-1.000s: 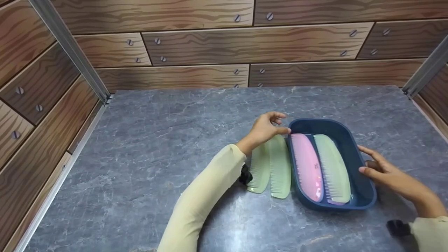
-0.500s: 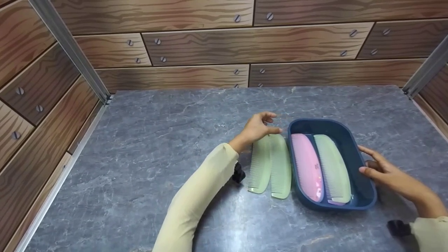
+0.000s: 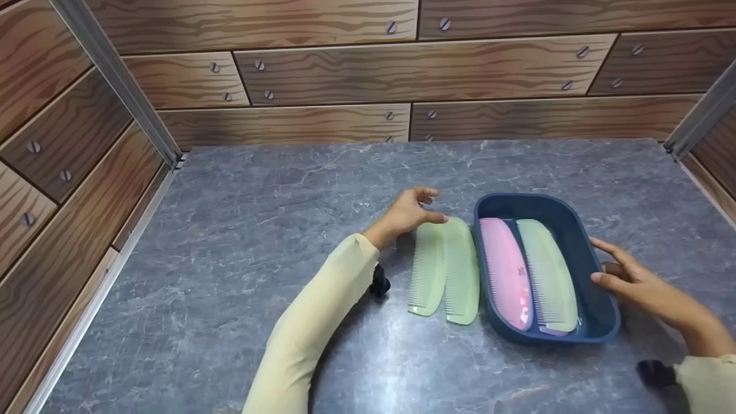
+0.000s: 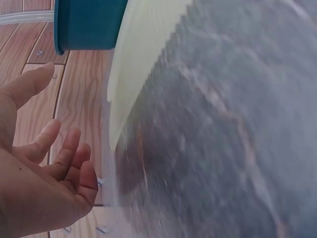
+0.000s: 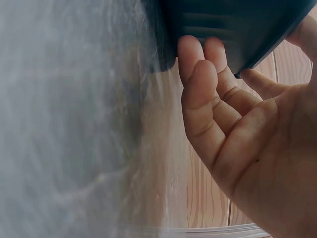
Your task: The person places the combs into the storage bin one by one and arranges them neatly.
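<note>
My left hand (image 3: 405,213) hovers over the far ends of two pale green combs, its fingers loosely bent and nothing between them. One green comb (image 3: 428,270) lies on the table with its teeth to the left; a second green comb (image 3: 463,273) is beside it, overlapping at the top. To their right stands a dark blue plastic tray (image 3: 595,299). Inside it a pink comb (image 3: 506,273) and a green comb (image 3: 549,276) lie side by side, with a lilac edge showing under the green one. My right hand (image 3: 644,287) touches the tray's outer right wall with thumb and fingertips.
The grey marbled tabletop (image 3: 259,230) ends at a wood-patterned back wall (image 3: 322,123). A metal post (image 3: 123,86) stands at the left corner and another post (image 3: 698,109) at the right. Black wrist cameras sit below both wrists.
My left hand has drawn back leftward from the tray's rim to over the green combs on the table, uncovering their far ends. My right hand and the tray stay in place.
</note>
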### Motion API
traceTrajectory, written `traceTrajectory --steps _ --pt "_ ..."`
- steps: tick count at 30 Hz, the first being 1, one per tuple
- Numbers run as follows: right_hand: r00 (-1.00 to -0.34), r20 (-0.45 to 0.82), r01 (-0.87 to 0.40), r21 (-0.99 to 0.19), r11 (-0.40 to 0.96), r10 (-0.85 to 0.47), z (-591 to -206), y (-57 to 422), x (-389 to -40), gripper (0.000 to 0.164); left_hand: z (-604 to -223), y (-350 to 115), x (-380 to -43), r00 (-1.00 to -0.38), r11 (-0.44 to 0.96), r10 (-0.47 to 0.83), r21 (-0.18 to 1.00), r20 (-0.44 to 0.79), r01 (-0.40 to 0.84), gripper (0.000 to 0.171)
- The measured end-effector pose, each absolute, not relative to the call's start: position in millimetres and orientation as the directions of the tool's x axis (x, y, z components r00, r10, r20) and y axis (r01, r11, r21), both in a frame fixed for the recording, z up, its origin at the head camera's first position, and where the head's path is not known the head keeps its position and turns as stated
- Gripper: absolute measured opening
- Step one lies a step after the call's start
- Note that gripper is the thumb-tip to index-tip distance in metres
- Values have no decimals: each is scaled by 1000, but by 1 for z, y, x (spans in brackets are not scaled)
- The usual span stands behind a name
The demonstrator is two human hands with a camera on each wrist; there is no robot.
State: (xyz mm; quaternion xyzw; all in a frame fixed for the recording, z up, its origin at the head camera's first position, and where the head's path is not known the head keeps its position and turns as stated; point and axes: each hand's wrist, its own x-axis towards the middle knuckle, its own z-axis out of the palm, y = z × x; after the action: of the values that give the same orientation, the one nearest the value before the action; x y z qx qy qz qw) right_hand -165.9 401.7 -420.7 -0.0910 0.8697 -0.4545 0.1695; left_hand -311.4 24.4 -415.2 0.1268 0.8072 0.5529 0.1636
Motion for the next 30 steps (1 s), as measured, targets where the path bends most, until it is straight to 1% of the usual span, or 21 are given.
traceTrajectory --steps 8,18,23,26,30 --pt "-927 -195 -14 -836 549 -320 -421 401 -167 69 -419 15 -314 -908 375 385 927 -164 -9 64" --pt "-923 -156 -49 -859 510 -352 -424 403 -167 67 -424 6 -316 -901 434 386 901 -198 -12 64" --pt "-927 -183 -33 -829 558 -327 -421 403 -166 69 -424 3 -319 -896 474 382 880 -226 -20 66" --pt "-929 -199 -24 -807 590 -311 -420 403 -166 71 -425 2 -320 -897 508 379 862 -227 -3 67" --pt "-933 -191 -31 -802 597 -305 -420 402 -166 70 -427 1 -322 -902 552 371 833 -221 23 67"
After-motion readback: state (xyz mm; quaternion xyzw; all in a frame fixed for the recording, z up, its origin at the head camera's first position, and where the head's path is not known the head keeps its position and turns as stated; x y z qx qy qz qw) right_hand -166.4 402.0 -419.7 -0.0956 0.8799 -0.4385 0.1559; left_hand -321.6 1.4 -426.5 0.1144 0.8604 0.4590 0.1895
